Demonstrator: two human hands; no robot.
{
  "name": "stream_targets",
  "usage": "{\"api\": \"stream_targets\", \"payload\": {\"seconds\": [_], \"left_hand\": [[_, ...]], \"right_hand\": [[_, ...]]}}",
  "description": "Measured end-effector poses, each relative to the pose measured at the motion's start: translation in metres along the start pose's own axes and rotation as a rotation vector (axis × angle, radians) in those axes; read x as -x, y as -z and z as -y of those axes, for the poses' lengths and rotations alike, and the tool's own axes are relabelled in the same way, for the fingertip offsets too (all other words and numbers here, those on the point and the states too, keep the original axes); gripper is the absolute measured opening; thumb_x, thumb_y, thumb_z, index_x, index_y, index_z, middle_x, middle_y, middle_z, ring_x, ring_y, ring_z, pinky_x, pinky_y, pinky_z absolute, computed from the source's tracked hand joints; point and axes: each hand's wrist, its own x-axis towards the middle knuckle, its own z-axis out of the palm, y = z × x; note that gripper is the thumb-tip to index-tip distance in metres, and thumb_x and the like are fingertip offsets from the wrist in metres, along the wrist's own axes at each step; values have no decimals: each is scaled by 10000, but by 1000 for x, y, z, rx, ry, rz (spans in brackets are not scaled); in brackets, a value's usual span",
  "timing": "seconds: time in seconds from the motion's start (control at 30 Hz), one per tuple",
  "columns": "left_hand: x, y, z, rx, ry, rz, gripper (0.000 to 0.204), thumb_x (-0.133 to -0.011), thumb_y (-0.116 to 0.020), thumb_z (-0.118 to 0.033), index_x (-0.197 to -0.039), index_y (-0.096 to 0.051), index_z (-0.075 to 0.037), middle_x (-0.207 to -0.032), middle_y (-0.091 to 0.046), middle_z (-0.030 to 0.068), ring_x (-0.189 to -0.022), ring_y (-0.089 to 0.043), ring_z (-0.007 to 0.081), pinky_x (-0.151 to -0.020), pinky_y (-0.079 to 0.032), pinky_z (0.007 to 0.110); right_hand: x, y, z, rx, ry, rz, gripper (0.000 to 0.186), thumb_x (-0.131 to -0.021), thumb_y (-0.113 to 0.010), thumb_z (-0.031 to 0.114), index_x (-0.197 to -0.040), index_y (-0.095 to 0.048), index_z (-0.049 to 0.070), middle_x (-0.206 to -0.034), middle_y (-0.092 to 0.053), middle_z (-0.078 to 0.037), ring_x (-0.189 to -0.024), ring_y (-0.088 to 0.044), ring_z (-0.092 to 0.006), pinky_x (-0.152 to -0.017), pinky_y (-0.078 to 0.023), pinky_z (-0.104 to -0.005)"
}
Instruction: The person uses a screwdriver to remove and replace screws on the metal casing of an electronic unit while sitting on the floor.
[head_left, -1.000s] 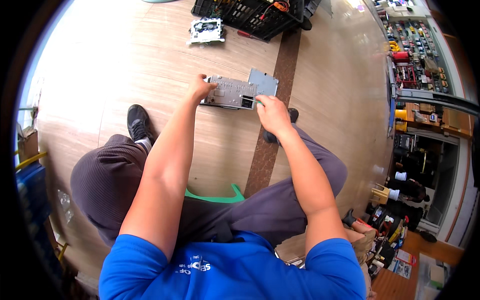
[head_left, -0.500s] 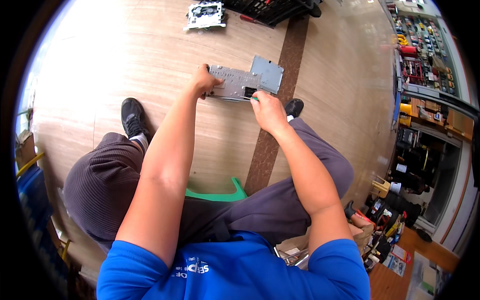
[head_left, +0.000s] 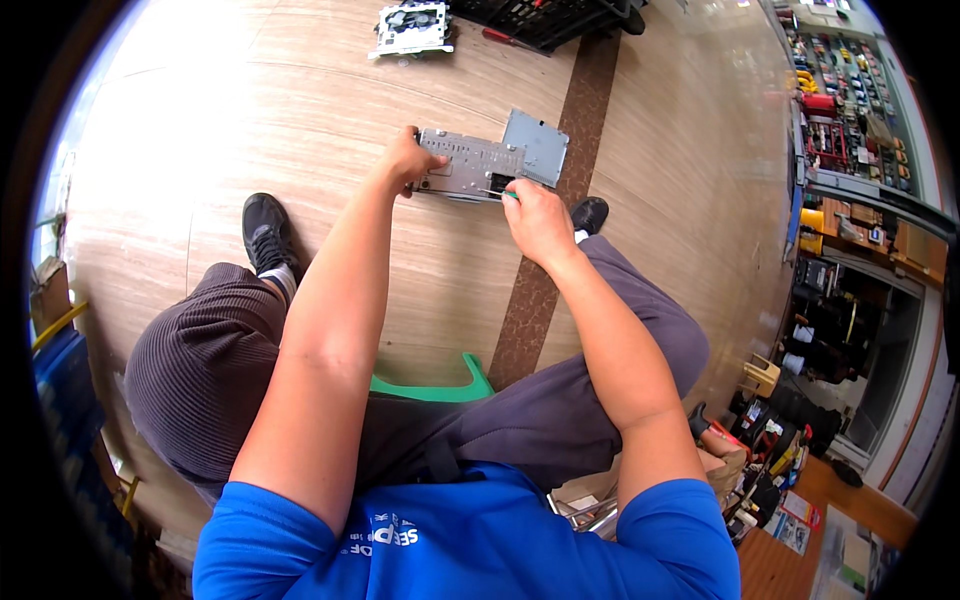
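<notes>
A flat grey metal chassis (head_left: 470, 163) with rows of small holes is held out in front of me. My left hand (head_left: 408, 162) grips its left end, thumb on top and fingers underneath. My right hand (head_left: 535, 217) is closed on a small screwdriver (head_left: 510, 194) with a green handle. Its thin shaft points left, at a dark opening (head_left: 500, 183) near the chassis's right front corner; whether the tip touches metal I cannot tell. Behind that corner is a bluish-grey metal plate (head_left: 538, 148); any join to the chassis is hidden.
On the floor ahead sits a white-framed mechanism (head_left: 412, 30). A black plastic crate (head_left: 545, 18) stands at the far edge, a red-handled tool (head_left: 500, 38) beside it. Part of a green stool (head_left: 440, 390) shows beneath me. Shelves with tools (head_left: 850, 110) line the right side.
Both hands keep nearly the same place and grip. The screwdriver and the plate have shifted only very slightly.
</notes>
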Motion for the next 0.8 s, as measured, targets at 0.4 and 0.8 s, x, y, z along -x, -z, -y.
{"api": "stream_targets", "payload": {"seconds": [0.4,0.8], "left_hand": [[0,0,2,-45,-41,-38,835,-768,-830,-224,-1422,-358,-6,-1157,-630,234,-906,-681,353,-545,-594,483],[0,-1,1,-59,-39,-44,847,-771,-826,-235,-1432,-348,-7,-1155,-633,236,-901,-684,352,-540,-593,461]], "right_hand": [[-1,0,6,18,6,19,201,-934,-566,222,-1014,-613,44,-914,-673,-205,-862,-654,-407,-753,-521,-500],[-1,1,9,3,-33,37,199,-942,-555,236,-989,-611,51,-880,-678,-212,-841,-657,-414,-736,-522,-505]]}}
